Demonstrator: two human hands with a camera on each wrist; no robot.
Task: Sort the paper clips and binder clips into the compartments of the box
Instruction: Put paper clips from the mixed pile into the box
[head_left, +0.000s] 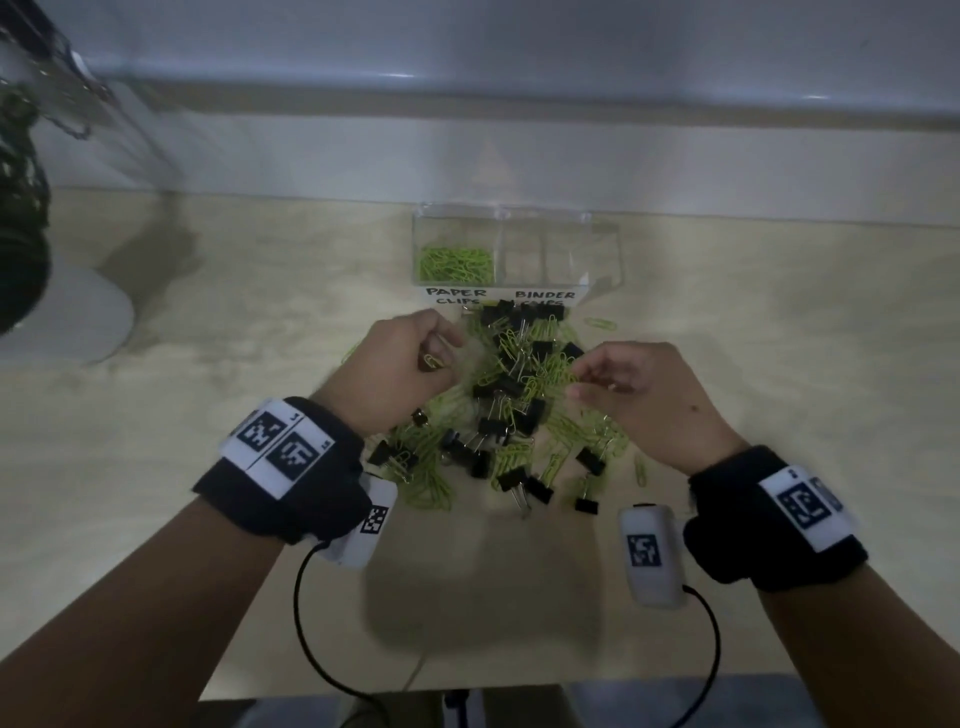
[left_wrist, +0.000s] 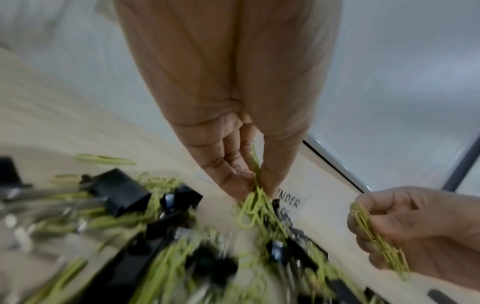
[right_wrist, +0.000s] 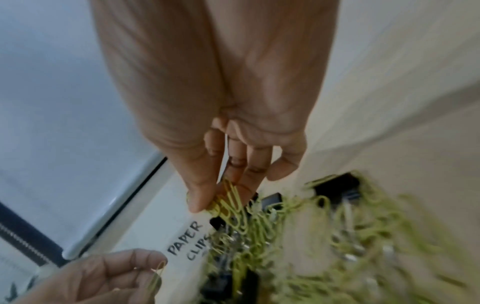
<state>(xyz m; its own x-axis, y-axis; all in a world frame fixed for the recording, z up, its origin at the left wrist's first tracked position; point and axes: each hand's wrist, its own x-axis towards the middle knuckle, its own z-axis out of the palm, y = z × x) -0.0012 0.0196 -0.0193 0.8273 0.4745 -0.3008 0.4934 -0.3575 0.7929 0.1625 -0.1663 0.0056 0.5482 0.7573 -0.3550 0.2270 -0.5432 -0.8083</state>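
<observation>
A clear box (head_left: 602, 244) stands at the back of the table, labelled PAPER CLIPS and BINDER CLIPS; green paper clips (head_left: 454, 262) lie in its left compartment, and the others look empty. In front of it is a mixed pile (head_left: 509, 415) of green paper clips and black binder clips (head_left: 540, 351). My left hand (head_left: 441, 353) hovers over the pile's left side and pinches a few paper clips (left_wrist: 255, 181). My right hand (head_left: 576, 382) is over the pile's right side, thumb and fingers pinching a bunch of paper clips (right_wrist: 230, 202).
A dark object on a white base (head_left: 67, 312) stands at the far left. Stray paper clips (head_left: 602, 323) lie right of the pile. Black cables (head_left: 311, 649) run from the wrist cameras over the table's front edge. A wall rises just behind the box.
</observation>
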